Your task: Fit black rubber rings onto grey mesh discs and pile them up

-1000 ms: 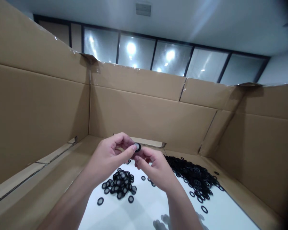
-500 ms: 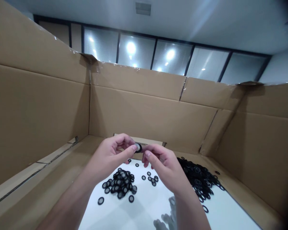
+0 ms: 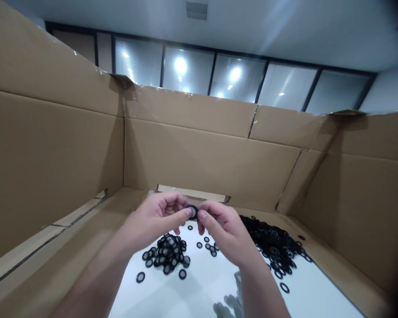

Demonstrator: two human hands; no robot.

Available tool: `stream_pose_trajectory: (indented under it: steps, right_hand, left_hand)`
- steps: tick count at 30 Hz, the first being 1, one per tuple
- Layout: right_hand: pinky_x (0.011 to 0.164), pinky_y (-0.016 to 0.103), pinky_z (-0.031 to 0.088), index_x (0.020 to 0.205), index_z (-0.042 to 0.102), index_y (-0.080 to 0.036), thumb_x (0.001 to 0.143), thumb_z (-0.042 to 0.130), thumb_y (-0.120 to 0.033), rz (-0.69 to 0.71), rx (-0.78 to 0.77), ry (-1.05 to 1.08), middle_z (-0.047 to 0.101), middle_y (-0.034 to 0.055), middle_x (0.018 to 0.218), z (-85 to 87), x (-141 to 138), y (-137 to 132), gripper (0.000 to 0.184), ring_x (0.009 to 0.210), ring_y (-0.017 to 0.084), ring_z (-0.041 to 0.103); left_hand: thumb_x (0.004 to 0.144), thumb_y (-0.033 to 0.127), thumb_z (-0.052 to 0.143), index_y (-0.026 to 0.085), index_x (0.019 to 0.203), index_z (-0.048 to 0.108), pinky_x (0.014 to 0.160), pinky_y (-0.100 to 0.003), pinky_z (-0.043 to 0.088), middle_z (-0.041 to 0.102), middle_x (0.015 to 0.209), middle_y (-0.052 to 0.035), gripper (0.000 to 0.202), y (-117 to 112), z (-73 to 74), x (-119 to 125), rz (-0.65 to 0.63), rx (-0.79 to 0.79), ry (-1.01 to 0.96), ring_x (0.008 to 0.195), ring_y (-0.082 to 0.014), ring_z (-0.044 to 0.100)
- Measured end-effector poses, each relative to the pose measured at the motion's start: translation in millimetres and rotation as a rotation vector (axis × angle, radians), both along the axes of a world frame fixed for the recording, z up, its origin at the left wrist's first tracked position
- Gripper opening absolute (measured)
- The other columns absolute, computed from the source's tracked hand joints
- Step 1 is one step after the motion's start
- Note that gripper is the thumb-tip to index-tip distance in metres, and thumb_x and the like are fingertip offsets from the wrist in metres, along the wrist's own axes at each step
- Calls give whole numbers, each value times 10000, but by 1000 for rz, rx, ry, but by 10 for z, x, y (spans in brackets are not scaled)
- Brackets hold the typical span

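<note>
A black rubber-looking ring with a pale grey mesh-like centre (image 3: pixel 193 212) is held up between my hands above the white surface. My left hand (image 3: pixel 159 216) pinches it from the left, with the thumb over its face. On the other side, my right hand (image 3: pixel 223 224) has its thumb and forefinger closed at the ring's right edge. Below my left hand lies a heap of similar grey-centred rings (image 3: pixel 169 254). To the right of my right forearm spreads a larger pile of black rings (image 3: pixel 275 243), which look open in the middle.
Tall cardboard walls (image 3: pixel 199 154) enclose the white work surface (image 3: pixel 199 291) at the left, back and right. Several loose grey-centred rings (image 3: pixel 208 246) lie between the two piles. A single ring (image 3: pixel 284 288) sits near the right side.
Both hands have come down slightly. My right thumb and forefinger have closed in on the ring's right edge, and the ring has turned a little.
</note>
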State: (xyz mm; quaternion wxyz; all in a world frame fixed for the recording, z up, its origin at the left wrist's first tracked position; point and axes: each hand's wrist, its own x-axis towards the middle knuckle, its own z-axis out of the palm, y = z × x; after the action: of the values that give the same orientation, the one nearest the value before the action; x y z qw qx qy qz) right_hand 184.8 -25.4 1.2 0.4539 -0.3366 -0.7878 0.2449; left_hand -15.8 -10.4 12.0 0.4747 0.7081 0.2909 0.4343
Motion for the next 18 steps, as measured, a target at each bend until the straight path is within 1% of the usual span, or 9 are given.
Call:
stream_pose_trajectory:
  steps: [2,4,8,12,15,18]
  right_hand:
    - [556,248,366,806,594,-190,1029,482,-347,29,10,-25,592,-21,673,-8,8,9,295,612,115,506]
    - [550,250,354,806,593,-189,1029,477,-328,32,27,-43,570,-28,651,-18,6,20,288,589,112,485]
    - [539,245,337,754,568,-192,995,500,-262,2,70,-20,522,-42,620,-27,-22,36,260,567,106,446]
    - [508,235,313,714,528,-196,963,514,-240,-21,75,-5,499,-48,601,-26,-46,40,253,550,104,423]
    - [503,230,315,714,531,-194,946,518,-223,0,84,-15,503,-46,602,-31,-38,41,235,543,101,423]
    - [495,227,309,673,499,-193,935,529,-220,55,109,-15,488,-48,578,-51,-12,54,265,522,96,412]
  left_hand:
    - [921,319,653,169,858,632,611,-221,507,598,742,26,164,-12,9,-6,-31,-9,0,663,-104,581]
    - [928,322,645,167,851,626,619,-223,517,594,738,23,174,-23,18,-9,-51,-12,16,684,-111,586]
    - [926,341,653,167,896,647,642,-238,545,621,779,8,176,-26,24,-10,-81,-5,30,733,-128,616]
    - [906,336,684,164,856,637,633,-235,546,630,756,13,185,-21,15,-11,-81,-23,38,701,-121,627]
    - [917,316,668,159,843,630,648,-233,543,655,743,7,177,-26,10,-17,-88,-38,39,702,-119,631]
    - [918,301,662,157,824,608,647,-232,529,673,712,3,180,-39,7,-30,-122,-74,27,689,-118,632]
